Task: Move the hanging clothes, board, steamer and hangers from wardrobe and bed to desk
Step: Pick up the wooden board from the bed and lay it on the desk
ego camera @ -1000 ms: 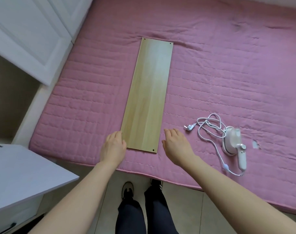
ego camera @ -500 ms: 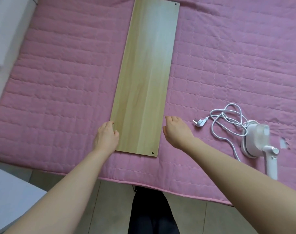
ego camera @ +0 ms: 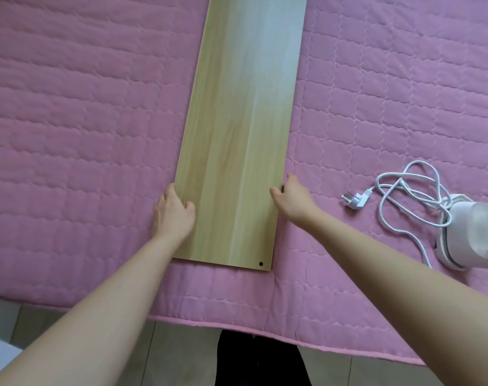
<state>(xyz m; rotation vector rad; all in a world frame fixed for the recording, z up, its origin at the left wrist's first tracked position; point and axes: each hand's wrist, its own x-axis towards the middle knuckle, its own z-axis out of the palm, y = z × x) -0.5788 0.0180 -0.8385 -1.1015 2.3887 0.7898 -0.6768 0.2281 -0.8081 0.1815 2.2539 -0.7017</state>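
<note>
Pale wood, the board (ego camera: 237, 140) lies flat on the pink bed (ego camera: 84, 121), gripped at its long edges by the left hand (ego camera: 172, 215) and right hand (ego camera: 291, 200). It should be lifted level, clear of the steamer (ego camera: 468, 232) at three o'clock.

– Clearance left of the board (ego camera: 237, 151)?
– Bare pink quilt (ego camera: 78, 121) out to the frame edge; a hand passes freely there

– Right side?
– Open quilt just beside the board, then the white plug (ego camera: 354, 200), the looped cord (ego camera: 409, 196) and the steamer (ego camera: 471, 235) lie in the path near the right frame edge

– Near end?
– A strip of quilt, both forearms crossing it
</note>
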